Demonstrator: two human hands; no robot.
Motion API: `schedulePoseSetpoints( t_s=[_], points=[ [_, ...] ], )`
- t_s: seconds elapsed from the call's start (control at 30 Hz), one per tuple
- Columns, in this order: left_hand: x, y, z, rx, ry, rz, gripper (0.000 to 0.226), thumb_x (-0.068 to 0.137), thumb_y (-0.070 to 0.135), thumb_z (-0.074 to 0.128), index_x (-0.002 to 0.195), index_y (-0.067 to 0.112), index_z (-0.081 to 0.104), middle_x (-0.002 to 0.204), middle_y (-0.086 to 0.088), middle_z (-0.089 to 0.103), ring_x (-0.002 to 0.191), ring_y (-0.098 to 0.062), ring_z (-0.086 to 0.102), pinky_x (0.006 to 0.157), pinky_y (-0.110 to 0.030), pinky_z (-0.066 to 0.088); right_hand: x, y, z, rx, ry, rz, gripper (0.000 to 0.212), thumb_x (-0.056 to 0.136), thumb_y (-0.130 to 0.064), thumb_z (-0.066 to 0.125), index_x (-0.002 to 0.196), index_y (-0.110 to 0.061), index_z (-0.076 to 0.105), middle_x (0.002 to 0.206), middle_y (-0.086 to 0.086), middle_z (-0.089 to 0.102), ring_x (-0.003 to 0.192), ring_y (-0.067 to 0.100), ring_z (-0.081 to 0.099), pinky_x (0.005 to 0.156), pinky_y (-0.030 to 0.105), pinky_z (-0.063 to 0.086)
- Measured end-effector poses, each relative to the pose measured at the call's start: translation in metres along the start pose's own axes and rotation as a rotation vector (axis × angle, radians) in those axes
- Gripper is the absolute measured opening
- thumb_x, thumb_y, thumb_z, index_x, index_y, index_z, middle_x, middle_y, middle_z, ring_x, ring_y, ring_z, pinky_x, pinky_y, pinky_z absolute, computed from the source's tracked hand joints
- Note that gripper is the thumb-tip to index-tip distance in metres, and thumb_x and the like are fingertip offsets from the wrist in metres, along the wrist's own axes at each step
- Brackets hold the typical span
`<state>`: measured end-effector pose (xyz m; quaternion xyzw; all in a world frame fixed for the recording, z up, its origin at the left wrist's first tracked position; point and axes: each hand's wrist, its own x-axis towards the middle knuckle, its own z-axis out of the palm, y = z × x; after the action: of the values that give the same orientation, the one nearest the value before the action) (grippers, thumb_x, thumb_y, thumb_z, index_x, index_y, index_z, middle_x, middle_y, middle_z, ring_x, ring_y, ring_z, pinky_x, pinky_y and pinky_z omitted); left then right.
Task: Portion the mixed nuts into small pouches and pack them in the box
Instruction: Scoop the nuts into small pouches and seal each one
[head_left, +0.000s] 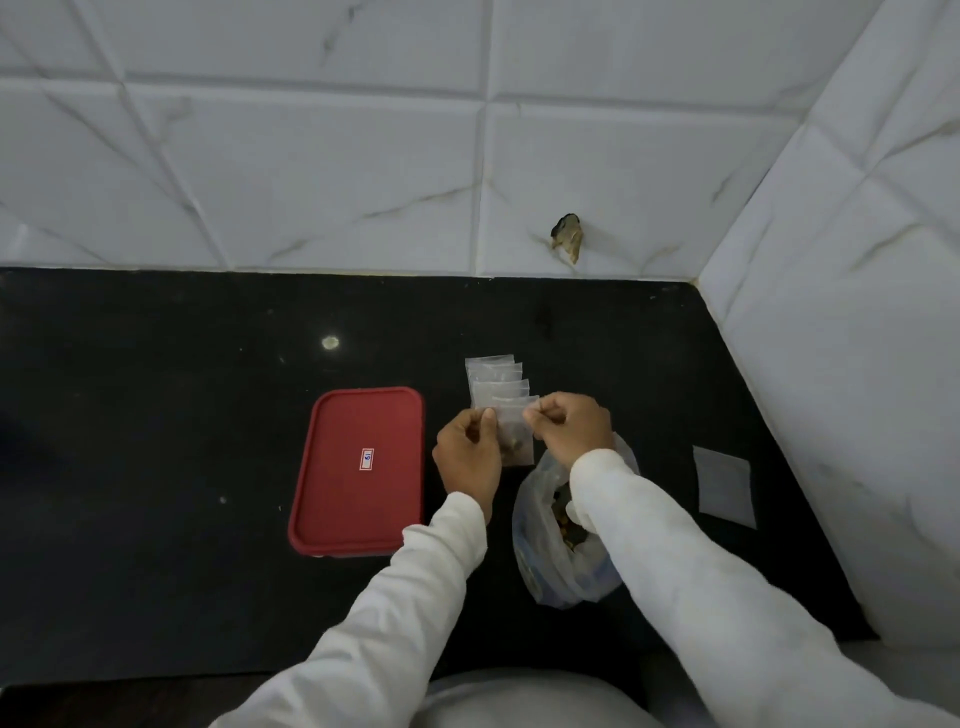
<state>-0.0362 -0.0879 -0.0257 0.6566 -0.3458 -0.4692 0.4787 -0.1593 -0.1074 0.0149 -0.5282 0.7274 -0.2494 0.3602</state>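
A small clear pouch (514, 435) with a few nuts at its bottom hangs between my hands. My left hand (467, 453) pinches its top left corner and my right hand (571, 427) pinches its top right corner. Behind it, several filled pouches (494, 382) lie overlapped in a row on the black counter. Below my right wrist sits the open plastic bag of mixed nuts (550, 551), partly hidden by my sleeve. The box with its red lid (358, 470) on lies shut to the left of my left hand.
A stack of empty flat pouches (724, 486) lies at the right, near the tiled side wall. White tiled walls close off the counter (156, 415) at the back and right. A chipped hole (568, 238) marks the back wall.
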Motion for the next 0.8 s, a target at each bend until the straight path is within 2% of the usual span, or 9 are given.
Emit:
schedulePoseSetpoints(
  t_s=[0.07, 0.17, 0.3, 0.4, 0.5, 0.63, 0.7, 0.8],
  points=[
    [0.001, -0.004, 0.003, 0.035, 0.005, -0.033, 0.014, 0.100, 0.023, 0.060, 0.090, 0.020, 0.069, 0.087, 0.004, 0.071, 0.085, -0.011, 0.068, 0.070, -0.020, 0.051, 0.012, 0.007, 0.008, -0.072, 0.004, 0.025, 0.005, 0.090, -0.025, 0.066, 0.088, -0.021, 0.068, 0.086, -0.005, 0.069, 0.085, 0.011, 0.065, 0.075, 0.024, 0.047],
    [0.003, -0.008, 0.005, 0.081, 0.003, -0.067, 0.010, 0.100, 0.020, 0.060, 0.094, 0.024, 0.066, 0.090, 0.009, 0.066, 0.091, -0.010, 0.066, 0.068, -0.016, 0.044, 0.023, 0.015, 0.020, -0.206, 0.019, 0.034, 0.009, 0.089, -0.027, 0.067, 0.080, -0.026, 0.065, 0.092, 0.000, 0.068, 0.088, 0.018, 0.063, 0.079, 0.032, 0.052],
    [0.007, -0.011, 0.006, 0.073, 0.024, -0.053, 0.017, 0.100, 0.013, 0.059, 0.111, 0.018, 0.070, 0.100, 0.007, 0.069, 0.101, -0.014, 0.067, 0.082, -0.023, 0.051, 0.030, 0.016, 0.022, -0.247, 0.058, 0.048, 0.011, 0.089, -0.023, 0.065, 0.081, -0.015, 0.068, 0.091, 0.006, 0.066, 0.085, 0.023, 0.063, 0.081, 0.037, 0.056],
    [0.005, -0.009, 0.007, 0.056, 0.039, -0.030, 0.031, 0.099, 0.007, 0.058, 0.128, 0.015, 0.066, 0.119, 0.000, 0.071, 0.112, -0.015, 0.066, 0.098, -0.034, 0.055, 0.033, 0.015, 0.021, -0.237, 0.056, 0.057, 0.008, 0.090, -0.021, 0.065, 0.084, -0.017, 0.068, 0.094, 0.005, 0.066, 0.086, 0.021, 0.063, 0.081, 0.034, 0.056],
    [-0.008, -0.004, 0.008, 0.049, 0.092, 0.020, 0.039, 0.097, 0.006, 0.061, 0.134, 0.019, 0.062, 0.129, 0.002, 0.065, 0.117, -0.012, 0.063, 0.100, -0.033, 0.054, 0.027, 0.016, 0.006, -0.105, 0.057, 0.050, 0.003, 0.089, -0.019, 0.068, 0.090, -0.022, 0.067, 0.094, 0.002, 0.068, 0.083, 0.012, 0.067, 0.081, 0.029, 0.057],
    [-0.038, 0.019, 0.016, -0.020, 0.093, 0.066, 0.034, 0.097, 0.012, 0.063, 0.126, 0.030, 0.063, 0.131, 0.009, 0.059, 0.118, -0.007, 0.059, 0.099, -0.029, 0.053, -0.002, 0.015, -0.046, 0.135, 0.110, 0.018, 0.010, 0.091, -0.017, 0.065, 0.098, -0.023, 0.067, 0.086, -0.008, 0.071, 0.073, 0.000, 0.069, 0.065, 0.013, 0.052],
    [-0.056, 0.038, 0.028, -0.088, 0.014, 0.080, 0.028, 0.098, 0.013, 0.062, 0.120, 0.030, 0.066, 0.126, 0.013, 0.062, 0.113, -0.001, 0.060, 0.095, -0.025, 0.054, -0.019, 0.025, -0.078, 0.198, 0.144, -0.003, 0.009, 0.091, -0.018, 0.065, 0.097, -0.025, 0.068, 0.083, -0.008, 0.072, 0.074, -0.003, 0.069, 0.064, 0.011, 0.051],
    [-0.088, 0.061, 0.060, -0.193, -0.200, 0.128, 0.023, 0.099, 0.010, 0.060, 0.116, 0.023, 0.069, 0.117, 0.011, 0.069, 0.109, 0.002, 0.064, 0.093, -0.019, 0.053, -0.038, 0.054, -0.121, 0.313, 0.209, 0.002, 0.010, 0.090, -0.015, 0.067, 0.098, -0.019, 0.070, 0.085, -0.002, 0.074, 0.078, 0.007, 0.072, 0.073, 0.020, 0.056]
  ],
)
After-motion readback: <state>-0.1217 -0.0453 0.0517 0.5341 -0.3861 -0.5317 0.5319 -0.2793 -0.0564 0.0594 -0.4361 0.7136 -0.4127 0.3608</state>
